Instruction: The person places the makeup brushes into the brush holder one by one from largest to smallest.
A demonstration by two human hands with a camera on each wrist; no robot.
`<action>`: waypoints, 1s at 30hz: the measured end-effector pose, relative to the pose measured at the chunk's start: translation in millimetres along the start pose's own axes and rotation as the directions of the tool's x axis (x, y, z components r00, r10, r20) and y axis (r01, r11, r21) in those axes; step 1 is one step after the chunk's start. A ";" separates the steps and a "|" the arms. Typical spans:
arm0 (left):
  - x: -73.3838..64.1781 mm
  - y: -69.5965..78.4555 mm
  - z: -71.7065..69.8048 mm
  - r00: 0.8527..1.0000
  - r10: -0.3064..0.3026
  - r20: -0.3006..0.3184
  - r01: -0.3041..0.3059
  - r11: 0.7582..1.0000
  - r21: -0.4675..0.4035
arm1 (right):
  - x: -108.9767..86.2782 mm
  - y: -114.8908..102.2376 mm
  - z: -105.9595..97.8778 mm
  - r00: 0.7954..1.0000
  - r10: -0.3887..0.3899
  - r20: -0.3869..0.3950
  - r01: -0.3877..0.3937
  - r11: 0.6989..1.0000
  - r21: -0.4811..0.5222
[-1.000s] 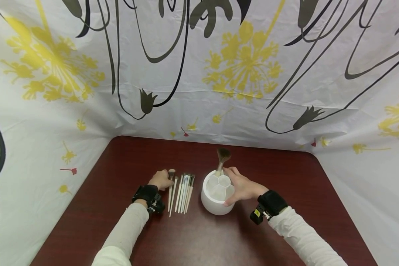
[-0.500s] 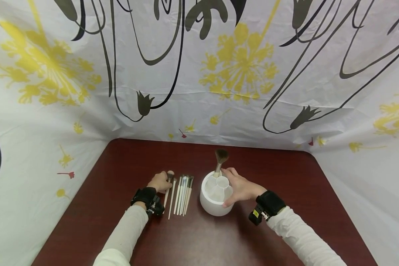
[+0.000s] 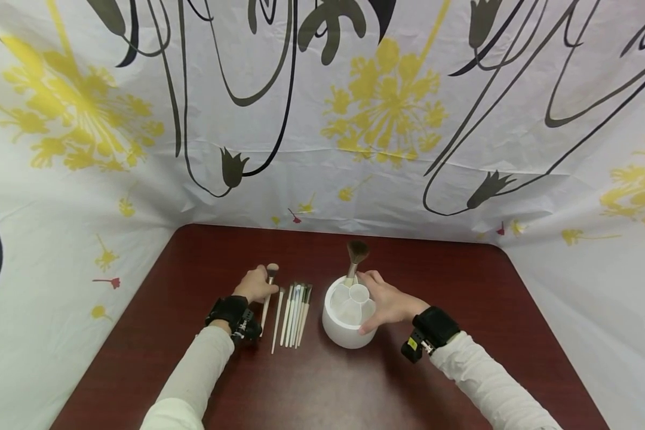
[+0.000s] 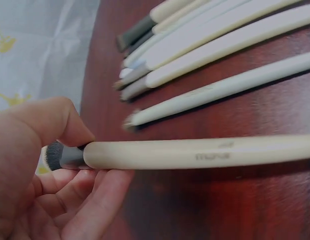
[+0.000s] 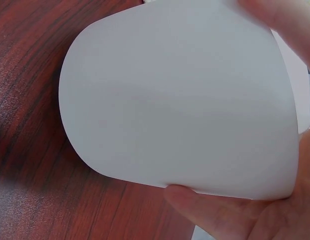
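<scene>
Between thumb and fingers, my left hand (image 3: 254, 285) pinches a makeup brush (image 4: 195, 154) near its dark ferrule. This brush has a pale handle and a dark, light-tipped head. Just right of it, several slimmer makeup brushes (image 3: 295, 319) lie side by side, heads away from me. My right hand (image 3: 389, 301) grips the right side of a round white brush holder (image 3: 346, 335) with compartments round a central ring. A fan-shaped brush (image 3: 358, 253) stands in its back compartment, bristles up. In the right wrist view, the holder's smooth wall (image 5: 180, 100) fills most of the picture.
Everything stands on a dark red-brown wooden table (image 3: 322, 394). A white cloth (image 3: 301, 197) with yellow and grey flower prints hangs behind and along both sides of the table. The holder is right of the loose brushes.
My left hand has drawn its brush leftward, away from the row, and its head now shows slightly further from me. My right hand keeps its grip on the holder.
</scene>
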State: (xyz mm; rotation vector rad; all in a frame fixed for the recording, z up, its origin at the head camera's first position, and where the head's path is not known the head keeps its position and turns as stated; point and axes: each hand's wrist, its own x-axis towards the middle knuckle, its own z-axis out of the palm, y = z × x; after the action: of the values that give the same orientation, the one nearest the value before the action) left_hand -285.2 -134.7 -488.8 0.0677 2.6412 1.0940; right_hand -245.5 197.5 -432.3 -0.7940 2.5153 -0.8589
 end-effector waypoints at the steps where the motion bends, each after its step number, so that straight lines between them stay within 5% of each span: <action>1: 0.2 0.8 -2.5 1.000 0.005 0.000 -0.005 1.000 0.000 | 0.1 0.1 -0.1 1.000 0.001 0.002 -0.001 1.000 0.005; 14: -10.6 26.9 -33.4 0.992 0.112 -0.058 -0.114 0.993 -0.027 | -1.8 0.4 1.6 1.000 0.025 0.016 -0.025 1.000 0.012; 21: -14.9 40.8 -38.4 0.983 0.151 -0.103 -0.156 0.987 -0.039 | -2.1 -1.5 5.0 0.999 0.021 0.024 -0.021 1.000 0.014; 30: -22.7 83.7 -42.5 0.948 0.259 -0.183 -0.268 0.963 -0.021 | -1.7 0.4 2.4 1.000 0.011 0.001 -0.011 1.000 -0.013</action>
State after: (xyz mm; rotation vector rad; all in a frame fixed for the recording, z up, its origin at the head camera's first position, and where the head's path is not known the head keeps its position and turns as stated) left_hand -280.4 -107.7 -396.1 0.3380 2.8250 1.3002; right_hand -243.2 197.7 -434.1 -0.7833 2.5250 -0.8387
